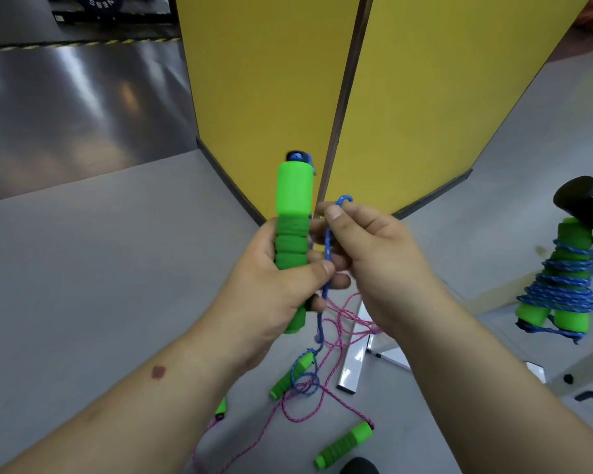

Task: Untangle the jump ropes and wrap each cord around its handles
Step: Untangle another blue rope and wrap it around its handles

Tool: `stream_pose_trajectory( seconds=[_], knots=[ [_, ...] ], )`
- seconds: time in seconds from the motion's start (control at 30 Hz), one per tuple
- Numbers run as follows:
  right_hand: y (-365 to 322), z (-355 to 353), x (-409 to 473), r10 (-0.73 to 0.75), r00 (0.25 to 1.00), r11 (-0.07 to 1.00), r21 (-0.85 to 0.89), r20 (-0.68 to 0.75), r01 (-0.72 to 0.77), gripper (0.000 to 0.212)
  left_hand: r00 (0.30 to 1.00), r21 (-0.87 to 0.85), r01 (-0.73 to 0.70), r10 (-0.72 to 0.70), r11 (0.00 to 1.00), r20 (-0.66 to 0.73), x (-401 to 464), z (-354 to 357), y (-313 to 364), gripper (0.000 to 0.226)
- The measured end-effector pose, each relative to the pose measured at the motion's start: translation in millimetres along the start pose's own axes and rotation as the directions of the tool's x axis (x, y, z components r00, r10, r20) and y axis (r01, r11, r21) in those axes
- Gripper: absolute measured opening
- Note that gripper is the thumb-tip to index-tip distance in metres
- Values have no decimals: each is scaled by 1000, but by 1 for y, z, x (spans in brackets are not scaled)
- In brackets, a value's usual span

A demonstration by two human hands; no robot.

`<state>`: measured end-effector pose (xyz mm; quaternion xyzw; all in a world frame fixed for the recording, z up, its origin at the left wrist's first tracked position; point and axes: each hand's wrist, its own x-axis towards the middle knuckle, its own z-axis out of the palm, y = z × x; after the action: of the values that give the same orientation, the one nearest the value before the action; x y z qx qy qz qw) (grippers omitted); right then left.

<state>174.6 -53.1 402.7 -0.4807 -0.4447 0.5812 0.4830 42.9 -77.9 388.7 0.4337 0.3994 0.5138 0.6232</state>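
Note:
My left hand (271,289) grips a green foam handle (293,213) upright in front of me. A blue cord (326,265) runs down beside the handle, and my right hand (367,248) pinches a loop of it near the handle's middle. The cord hangs down to a second green handle (290,374) lying on the floor. A pink cord (343,323) lies tangled on the floor around that handle, with its own green handles at the lower right (344,444) and the lower left (221,407). A wrapped jump rope (558,289), blue cord round green handles, stands at the right.
Yellow partition panels (425,80) stand straight ahead on the grey floor (100,251). A black padded part (586,203) and a white metal frame (351,357) of gym equipment are at the right. A dark shoe tip (360,466) shows at the bottom edge.

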Motion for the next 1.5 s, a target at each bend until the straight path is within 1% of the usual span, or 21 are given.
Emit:
stream_pose_trajectory(
  seconds=[0.1,0.17,0.23,0.3,0.37,0.43,0.5,0.57,0.67,0.73,0.8,0.87,0.93,1.0,1.07,1.13,1.2,1.23,1.3,1.4,1.5],
  knots=[
    [3,-1,-4,316,916,948,-35,247,-318,38,984,-76,-34,20,997,-177,10,-13,7,29],
    [2,-5,-9,388,852,916,-245,352,-317,26,962,-49,-67,51,997,-269,17,-27,10,27],
    [1,-4,-9,285,905,941,-269,315,-203,20,950,4,-75,73,997,-304,20,-35,11,25],
    [-1,0,-5,103,976,994,-63,194,-92,20,959,-8,-36,32,999,-282,17,-33,8,26],
    [-5,2,1,-35,998,986,165,59,25,18,988,-23,7,-11,1000,-155,11,-24,0,28],
    [-4,0,5,-99,994,977,184,-44,106,16,999,-17,31,-31,999,-22,3,-12,-7,36],
    [-1,-2,6,-95,993,988,116,-75,104,16,1000,-6,18,-18,1000,1,0,-3,-8,40],
    [2,-1,4,15,999,994,106,-29,-12,21,998,-18,-24,22,1000,-55,3,-1,-2,36],
    [0,-2,-4,271,939,961,-9,212,-276,29,974,-70,-73,55,995,-221,14,-16,9,31],
    [1,-5,-9,337,882,935,-227,329,-272,22,951,-45,-85,67,995,-301,19,-27,12,31],
    [3,-2,-9,243,915,953,-256,323,-162,17,946,-38,-65,49,997,-322,19,-30,11,29],
    [1,3,-5,61,977,996,-81,204,-45,15,962,-79,-16,-6,997,-272,15,-25,7,25],
    [-4,3,0,-63,997,994,88,38,59,13,989,-82,42,-53,996,-137,8,-17,3,21],
    [-5,0,3,-88,994,991,98,-61,94,14,998,-36,60,-61,998,-16,2,-10,0,28],
    [-1,-2,4,-24,999,996,90,-49,29,18,999,-24,36,-37,999,-30,2,-7,2,31],
    [4,-1,3,159,983,979,110,95,-169,27,992,-70,-4,-5,998,-129,6,-11,7,30],
    [3,-1,-4,344,896,937,-38,282,-348,35,975,-100,-36,14,994,-220,12,-18,13,29],
    [3,-1,-6,371,865,928,-145,337,-342,31,967,-89,-50,26,995,-252,15,-23,15,28],
    [4,-1,-8,295,899,944,-246,325,-221,20,958,-9,-60,55,998,-283,17,-31,15,27],
    [4,2,-3,37,992,996,-86,124,-26,17,977,25,-18,23,1000,-212,13,-29,9,26],
    [-1,4,1,-80,996,994,71,-34,82,15,1000,46,25,-24,999,-19,3,-15,2,32]
  ],
)
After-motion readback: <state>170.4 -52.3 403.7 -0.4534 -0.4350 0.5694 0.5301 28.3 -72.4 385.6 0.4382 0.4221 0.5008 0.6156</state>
